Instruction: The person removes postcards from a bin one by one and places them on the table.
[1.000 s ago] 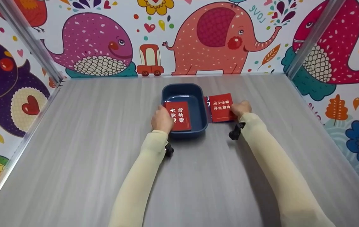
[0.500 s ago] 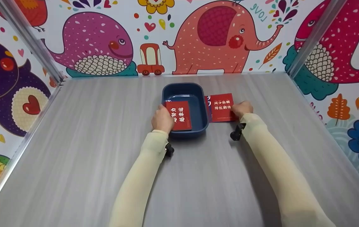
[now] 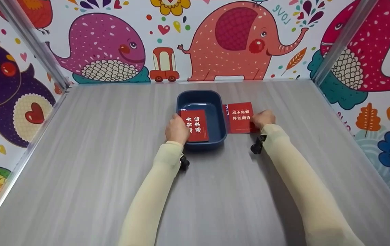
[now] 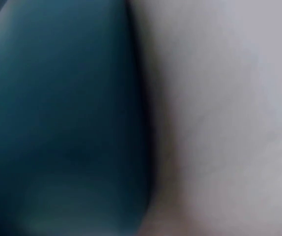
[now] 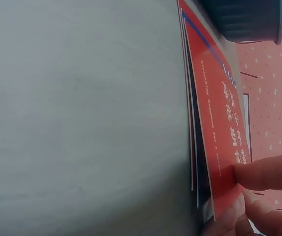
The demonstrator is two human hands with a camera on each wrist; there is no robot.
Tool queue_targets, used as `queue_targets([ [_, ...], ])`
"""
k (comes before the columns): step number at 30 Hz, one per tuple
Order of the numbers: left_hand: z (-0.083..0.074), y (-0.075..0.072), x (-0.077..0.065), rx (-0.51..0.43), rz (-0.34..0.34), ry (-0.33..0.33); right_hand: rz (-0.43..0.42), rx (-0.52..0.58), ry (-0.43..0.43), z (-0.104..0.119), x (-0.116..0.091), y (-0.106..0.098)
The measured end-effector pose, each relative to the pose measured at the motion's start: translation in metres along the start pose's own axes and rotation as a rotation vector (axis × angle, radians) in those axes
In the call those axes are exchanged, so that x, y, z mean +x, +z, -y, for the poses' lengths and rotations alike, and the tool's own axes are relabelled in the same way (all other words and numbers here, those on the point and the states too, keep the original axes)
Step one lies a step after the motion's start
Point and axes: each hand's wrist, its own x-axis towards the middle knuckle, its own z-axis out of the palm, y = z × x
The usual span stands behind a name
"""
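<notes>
A dark blue plastic bin (image 3: 215,141) stands near the back of the table. In it lies a red card (image 3: 198,131) with white Chinese characters. My left hand (image 3: 177,130) grips the bin's left rim, covering the card's left edge. The left wrist view is filled by the bin's blurred outer wall (image 4: 62,113). To the right of the bin, my right hand (image 3: 263,119) pinches the right edge of another red card (image 3: 241,124). In the right wrist view, the thumb and fingers (image 5: 266,174) hold this card (image 5: 212,142) by its corner, with thin card layers beneath.
The grey wood-grain table (image 3: 95,171) spreads around the bin. Cartoon-printed panels (image 3: 229,41) rise along the back and sides, joined by metal posts (image 3: 342,44). A small black camera (image 3: 257,145) sits at my right wrist.
The red card under my right hand has turned very slightly, its dark left strip showing differently. My left hand, the bin and the card in it keep their places.
</notes>
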Motion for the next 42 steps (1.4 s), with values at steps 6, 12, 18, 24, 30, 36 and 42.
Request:
queue_targets([
  [6, 0.0000, -0.0004, -0.0008, -0.002, 0.000, 0.000, 0.002, -0.005, 0.007, -0.0010, 0.0013, 0.0005],
  [12, 0.0001, -0.0003, -0.0004, 0.002, -0.008, 0.004, -0.015, -0.051, -0.027, -0.0020, 0.0034, 0.0016],
  [18, -0.0013, -0.0001, -0.0006, 0.010, 0.014, -0.012, -0.042, -0.107, -0.079, -0.0034, 0.0028, 0.0009],
  [24, -0.0009, 0.0002, -0.0006, 0.012, -0.001, 0.000, -0.039, -0.116, -0.086, -0.0040, 0.0048, 0.0023],
  [30, 0.0003, 0.0003, -0.0014, 0.008, -0.017, 0.011, -0.028, -0.114, -0.068, -0.0044, 0.0075, 0.0040],
  [36, 0.0005, 0.0003, -0.0017, -0.012, -0.012, 0.009, -0.040, -0.121, -0.060, -0.0030, 0.0071, 0.0052],
  [42, 0.0001, 0.0001, -0.0013, -0.017, -0.010, 0.003, -0.063, -0.137, -0.091, -0.0031, 0.0044, 0.0053],
])
